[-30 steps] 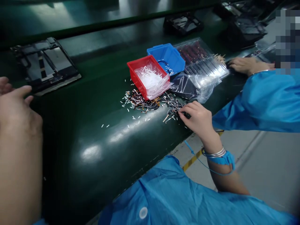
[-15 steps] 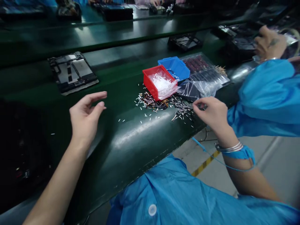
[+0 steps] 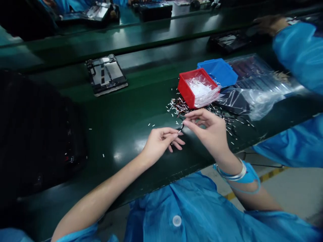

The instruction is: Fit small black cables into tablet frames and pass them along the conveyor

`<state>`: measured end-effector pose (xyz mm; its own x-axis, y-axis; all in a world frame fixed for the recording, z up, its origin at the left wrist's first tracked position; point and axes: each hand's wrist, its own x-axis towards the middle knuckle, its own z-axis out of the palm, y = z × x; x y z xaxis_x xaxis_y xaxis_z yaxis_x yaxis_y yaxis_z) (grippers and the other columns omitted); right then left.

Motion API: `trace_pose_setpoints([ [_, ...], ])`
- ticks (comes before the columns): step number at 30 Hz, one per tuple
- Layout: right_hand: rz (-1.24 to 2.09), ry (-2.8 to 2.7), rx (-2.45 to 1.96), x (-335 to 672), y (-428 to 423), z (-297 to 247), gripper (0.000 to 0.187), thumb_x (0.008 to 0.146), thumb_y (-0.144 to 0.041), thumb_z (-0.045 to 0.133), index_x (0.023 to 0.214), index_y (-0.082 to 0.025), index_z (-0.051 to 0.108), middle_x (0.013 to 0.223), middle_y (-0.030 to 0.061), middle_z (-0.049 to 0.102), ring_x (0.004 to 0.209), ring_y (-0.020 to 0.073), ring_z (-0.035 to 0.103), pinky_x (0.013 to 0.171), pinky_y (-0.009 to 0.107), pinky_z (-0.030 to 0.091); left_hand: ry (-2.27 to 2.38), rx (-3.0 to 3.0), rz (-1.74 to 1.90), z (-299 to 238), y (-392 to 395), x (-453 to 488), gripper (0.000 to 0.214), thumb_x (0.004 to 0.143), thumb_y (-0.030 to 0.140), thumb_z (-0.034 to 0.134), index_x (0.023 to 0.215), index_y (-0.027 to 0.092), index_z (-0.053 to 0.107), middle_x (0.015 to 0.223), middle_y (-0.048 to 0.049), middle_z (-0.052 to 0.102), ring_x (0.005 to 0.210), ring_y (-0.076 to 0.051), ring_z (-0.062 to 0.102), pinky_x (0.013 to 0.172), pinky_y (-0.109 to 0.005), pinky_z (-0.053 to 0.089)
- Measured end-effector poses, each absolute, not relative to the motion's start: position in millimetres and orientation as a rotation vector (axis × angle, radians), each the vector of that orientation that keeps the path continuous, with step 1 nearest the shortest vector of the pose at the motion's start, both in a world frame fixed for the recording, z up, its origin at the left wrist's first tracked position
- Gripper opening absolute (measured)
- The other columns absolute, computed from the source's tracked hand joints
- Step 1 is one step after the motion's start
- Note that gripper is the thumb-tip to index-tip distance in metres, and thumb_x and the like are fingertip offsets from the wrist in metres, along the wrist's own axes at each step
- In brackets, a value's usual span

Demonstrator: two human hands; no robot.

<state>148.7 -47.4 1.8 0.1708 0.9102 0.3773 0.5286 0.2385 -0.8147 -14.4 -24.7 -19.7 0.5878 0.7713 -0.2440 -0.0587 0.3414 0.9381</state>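
My left hand (image 3: pixel 161 141) and my right hand (image 3: pixel 208 129) meet above the green belt (image 3: pixel 121 114). Together they pinch a small thin part (image 3: pixel 181 128) with a white tip between their fingertips. Just behind them lies a heap of small dark and white parts (image 3: pixel 180 106). A red bin (image 3: pixel 195 87) lined with a clear bag of white pieces stands behind the heap, and a blue bin (image 3: pixel 219 71) sits beside it. My right wrist carries bangles and a blue strap.
A dark device frame (image 3: pixel 106 74) lies on the belt at the back left. Clear plastic bags and a parts tray (image 3: pixel 254 84) sit to the right. A co-worker's blue sleeve (image 3: pixel 300 50) reaches in at the right. White bits are scattered over the belt.
My left hand has come in from the left to meet my right hand. My right hand has lifted a small part out of the heap. The view has swung left.
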Motion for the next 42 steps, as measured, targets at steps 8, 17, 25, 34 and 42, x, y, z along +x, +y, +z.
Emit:
trace_pose_setpoints([
  [8,-0.254,-2.011,-1.232,132.7,-56.7,-11.7,0.011,0.085,-0.013,0.059,0.080,-0.020,0.067,0.078,0.0050,0.073,0.070,0.0167,0.060,0.062,0.029,0.051,0.846,1.129,0.729,-17.1,-18.9,-17.8,0.011,0.079,0.019,0.061,0.080,0.011,0.069,0.069,-0.0067,0.071,0.061,-0.015,0.067,0.046,-0.018,0.045],
  [17,-0.480,-1.737,-1.628,180.6,0.7,11.6,0.016,0.087,-0.020,0.054,0.078,-0.023,0.067,0.069,0.0049,0.069,0.068,0.0217,0.063,0.064,0.038,0.048,0.840,0.972,0.727,-21.6,-6.6,-24.8,0.033,0.080,0.021,0.063,0.110,0.010,0.058,0.081,-0.0102,0.073,0.063,-0.020,0.071,0.044,-0.022,0.051],
  [25,-0.142,-2.016,-1.157,130.7,-27.4,-13.1,0.014,0.086,-0.016,0.058,0.080,-0.021,0.069,0.079,0.0046,0.074,0.071,0.0171,0.063,0.064,0.031,0.052,0.855,1.028,0.839,-20.3,-6.5,-24.0,0.027,0.081,0.018,0.060,0.107,0.014,0.055,0.080,-0.0052,0.072,0.069,-0.018,0.071,0.053,-0.023,0.056],
  [34,-0.283,-2.068,-1.155,138.8,-16.0,-1.4,0.017,0.084,-0.011,0.056,0.073,-0.019,0.066,0.072,0.0044,0.072,0.066,0.0172,0.061,0.061,0.030,0.050,0.868,1.144,0.851,-15.4,-8.9,-24.7,0.031,0.084,0.011,0.051,0.115,0.014,0.052,0.085,-0.0060,0.073,0.071,-0.016,0.070,0.055,-0.021,0.056],
  [42,-0.655,-1.854,-1.555,193.7,15.6,14.7,0.020,0.081,-0.018,0.061,0.099,-0.017,0.071,0.101,0.0116,0.073,0.090,0.0286,0.062,0.065,0.037,0.047,0.790,0.987,0.872,-15.8,-0.5,-31.7,0.054,0.080,0.023,0.064,0.127,0.013,0.038,0.087,-0.0106,0.073,0.070,-0.021,0.072,0.050,-0.024,0.054],
])
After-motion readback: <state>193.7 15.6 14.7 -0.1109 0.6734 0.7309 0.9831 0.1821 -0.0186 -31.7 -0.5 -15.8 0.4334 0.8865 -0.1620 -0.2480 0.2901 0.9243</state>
